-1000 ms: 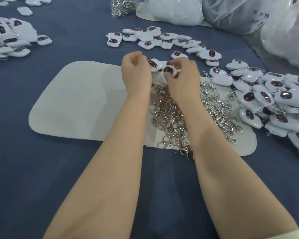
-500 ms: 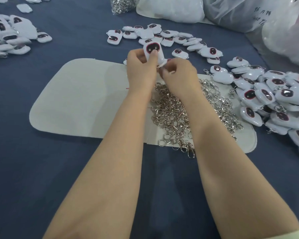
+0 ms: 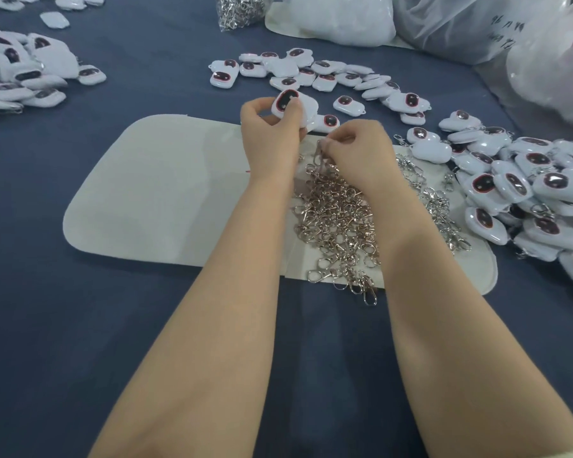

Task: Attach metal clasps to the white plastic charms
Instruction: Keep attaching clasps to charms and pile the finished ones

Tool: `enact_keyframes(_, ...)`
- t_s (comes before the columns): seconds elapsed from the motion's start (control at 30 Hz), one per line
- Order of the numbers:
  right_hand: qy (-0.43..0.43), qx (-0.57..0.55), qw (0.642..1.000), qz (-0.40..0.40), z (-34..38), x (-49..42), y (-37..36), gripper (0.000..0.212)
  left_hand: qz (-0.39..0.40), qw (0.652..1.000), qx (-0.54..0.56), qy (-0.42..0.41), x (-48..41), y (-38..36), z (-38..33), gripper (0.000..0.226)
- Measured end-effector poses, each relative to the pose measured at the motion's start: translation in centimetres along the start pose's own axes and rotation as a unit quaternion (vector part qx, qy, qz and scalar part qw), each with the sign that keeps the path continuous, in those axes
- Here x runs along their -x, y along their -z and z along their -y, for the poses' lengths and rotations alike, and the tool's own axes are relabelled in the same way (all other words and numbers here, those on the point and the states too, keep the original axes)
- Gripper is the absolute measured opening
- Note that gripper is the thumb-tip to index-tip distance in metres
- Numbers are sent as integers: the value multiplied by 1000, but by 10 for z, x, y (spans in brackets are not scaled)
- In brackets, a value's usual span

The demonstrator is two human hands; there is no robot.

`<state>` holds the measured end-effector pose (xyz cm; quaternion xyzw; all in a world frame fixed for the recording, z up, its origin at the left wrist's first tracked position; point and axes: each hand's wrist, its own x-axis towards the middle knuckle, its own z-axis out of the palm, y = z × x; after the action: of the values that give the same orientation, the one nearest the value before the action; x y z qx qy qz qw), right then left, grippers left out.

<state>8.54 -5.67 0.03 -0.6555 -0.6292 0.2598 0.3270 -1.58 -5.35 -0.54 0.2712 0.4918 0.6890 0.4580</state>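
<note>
Charms: glossy white plastic shells, rounded, each with a dark oval window rimmed in red. Clasps: shiny silver metal swivel hooks, tangled together. Left hand (image 3: 272, 130) has its fingers curled round one white charm (image 3: 286, 102), held up off the surface with the window facing the camera and the thumb across its lower edge; a second white shell (image 3: 311, 109) sits just behind it, and I can't tell whether it is gripped too. Right hand (image 3: 361, 150) is curled tight, thumb and forefinger pinching a single clasp (image 3: 318, 159) at the far end of the clasp pile (image 3: 338, 219). The two hands are just beside each other, and charm and clasp are not joined. The pile lies on a matte white mat (image 3: 146, 193) with rounded corners, and a few hooks spill over its near edge onto the blue cloth (image 3: 80, 325). The right forearm crosses the pile and hides its middle. Loose charms are scattered beyond the hands (image 3: 311, 74). A dense heap of charms on the right (image 3: 526, 186) has clasps showing among them. Another heap lies far left (image 3: 14, 74). A clear bag of clasps (image 3: 242, 8) sits at the top edge, next to translucent white plastic bags (image 3: 344, 18), crinkled, contents unclear.
</note>
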Motion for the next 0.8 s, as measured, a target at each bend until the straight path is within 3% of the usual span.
enact_keyframes(0.2, -14, -137, 990, -18, -5, -2, 6, 10, 37, 999, 24, 8, 0, -4, 2, 41)
enact_keyframes(0.4, 12, -145, 989, -35, -4, -3, 9, 12, 15, 1000, 20, -5, 2, -3, 0, 14)
enact_keyframes(0.57, 23, -151, 987, -49, -4, -5, 9, 18, 18, 999, 34, 14, 1, -3, -2, 20)
enact_keyframes(0.67, 29, -194, 979, -54, -3, -5, 8, 17, 48, 999, -17, -6, 5, -4, -1, 20)
enact_keyframes(0.8, 41, -180, 980, -75, -3, -6, 7, 17, 92, 974, -183, -99, 7, -3, 2, 18)
